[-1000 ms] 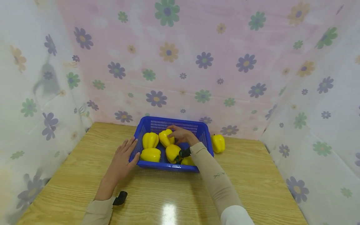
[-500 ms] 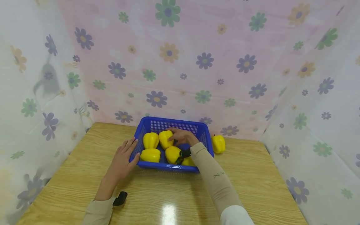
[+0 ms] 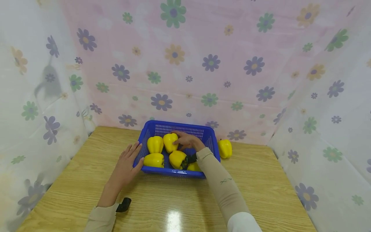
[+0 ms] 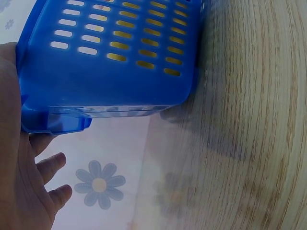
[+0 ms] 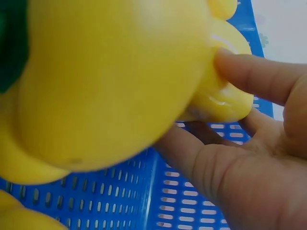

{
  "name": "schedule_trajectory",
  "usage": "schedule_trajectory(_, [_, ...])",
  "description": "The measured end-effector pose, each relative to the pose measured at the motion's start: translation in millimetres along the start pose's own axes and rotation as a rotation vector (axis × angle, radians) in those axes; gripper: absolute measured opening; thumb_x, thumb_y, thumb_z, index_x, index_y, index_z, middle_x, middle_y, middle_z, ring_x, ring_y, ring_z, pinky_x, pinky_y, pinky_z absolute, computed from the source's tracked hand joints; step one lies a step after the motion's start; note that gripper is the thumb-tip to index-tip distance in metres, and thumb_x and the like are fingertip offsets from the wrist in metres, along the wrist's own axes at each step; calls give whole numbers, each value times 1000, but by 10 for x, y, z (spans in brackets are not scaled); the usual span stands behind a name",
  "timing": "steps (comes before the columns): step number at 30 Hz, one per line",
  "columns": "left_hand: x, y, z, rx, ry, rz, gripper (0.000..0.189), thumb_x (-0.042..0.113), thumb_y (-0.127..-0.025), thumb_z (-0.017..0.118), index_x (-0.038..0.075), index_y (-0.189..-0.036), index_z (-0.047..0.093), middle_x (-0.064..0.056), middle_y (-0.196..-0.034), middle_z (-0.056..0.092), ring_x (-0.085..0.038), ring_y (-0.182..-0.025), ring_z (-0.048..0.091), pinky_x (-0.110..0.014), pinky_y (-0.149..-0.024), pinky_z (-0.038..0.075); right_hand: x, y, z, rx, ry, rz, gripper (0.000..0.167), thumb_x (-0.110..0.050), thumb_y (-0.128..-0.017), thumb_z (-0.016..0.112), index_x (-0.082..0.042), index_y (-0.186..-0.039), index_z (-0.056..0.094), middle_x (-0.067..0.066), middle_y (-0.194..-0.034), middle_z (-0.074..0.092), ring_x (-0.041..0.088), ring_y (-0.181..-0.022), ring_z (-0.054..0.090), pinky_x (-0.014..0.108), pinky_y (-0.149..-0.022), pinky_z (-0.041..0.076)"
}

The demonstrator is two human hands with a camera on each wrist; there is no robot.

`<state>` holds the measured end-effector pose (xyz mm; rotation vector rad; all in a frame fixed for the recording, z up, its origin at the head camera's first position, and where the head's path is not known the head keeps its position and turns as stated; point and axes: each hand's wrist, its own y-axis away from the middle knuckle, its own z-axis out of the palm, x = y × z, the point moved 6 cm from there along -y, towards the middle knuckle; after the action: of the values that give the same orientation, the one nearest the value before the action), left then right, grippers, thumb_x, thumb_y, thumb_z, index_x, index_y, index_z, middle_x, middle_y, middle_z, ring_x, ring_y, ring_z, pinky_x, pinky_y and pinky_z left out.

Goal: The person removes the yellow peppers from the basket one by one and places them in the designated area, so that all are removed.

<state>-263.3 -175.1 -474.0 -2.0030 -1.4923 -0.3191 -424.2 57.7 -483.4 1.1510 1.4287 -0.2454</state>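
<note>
In the head view, a blue plastic basket [image 3: 177, 172] holds several yellow bell peppers. My left hand [image 3: 124, 166] rests on the basket's left rim with its fingers extended. My right hand [image 3: 187, 141] reaches inside and grips the yellow bell pepper [image 3: 170, 142] at the back middle. In the right wrist view, the thumb presses one side of that pepper [image 5: 232, 98] and fingers curl around beneath it. A nearer pepper [image 5: 115, 81] with a green stem hides part of this grip. Beside the held one is another pepper [image 3: 155, 144], with one more [image 3: 153, 160] in front of it.
One yellow bell pepper [image 3: 224, 148] stands outside the basket, against its right side. The wooden table [image 3: 246, 180] is bounded by a flower-patterned curtain [image 3: 188, 83] at the back and sides. A pepper [image 3: 193, 167] in the front right is partly covered by my right arm.
The held pepper has tipped more upright and shifted slightly left in my right hand. The front-left pepper has moved a little left. My left hand has stayed on the rim.
</note>
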Motion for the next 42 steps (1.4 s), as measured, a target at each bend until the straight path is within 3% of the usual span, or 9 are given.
schedule_trajectory(13, [13,3,-5,0,3,-3,60,30,-106,52,4,-157,37,-17,-165,31,-47,-152,21,-71,-118,18,2,-3,-45,-14,33,-55,76,-13,-99,65,-19,-163,25,21,-161,31,44,-140,45,55,-101,53])
schedule_trajectory(24, [-3,-2,0,9,5,1,60,34,-106,50,3,-157,38,-17,-165,31,-47,-152,22,-70,-119,18,16,6,-67,8,37,-65,77,-13,-98,67,-14,-163,24,21,-160,34,43,-138,47,55,-103,51])
schedule_trajectory(42, [-1,-4,-1,8,3,0,61,34,-106,51,3,-157,38,-17,-165,32,-47,-152,22,-69,-120,18,-2,63,-78,-29,-6,-77,74,-13,-100,65,-23,-162,27,21,-159,34,46,-139,46,56,-102,52])
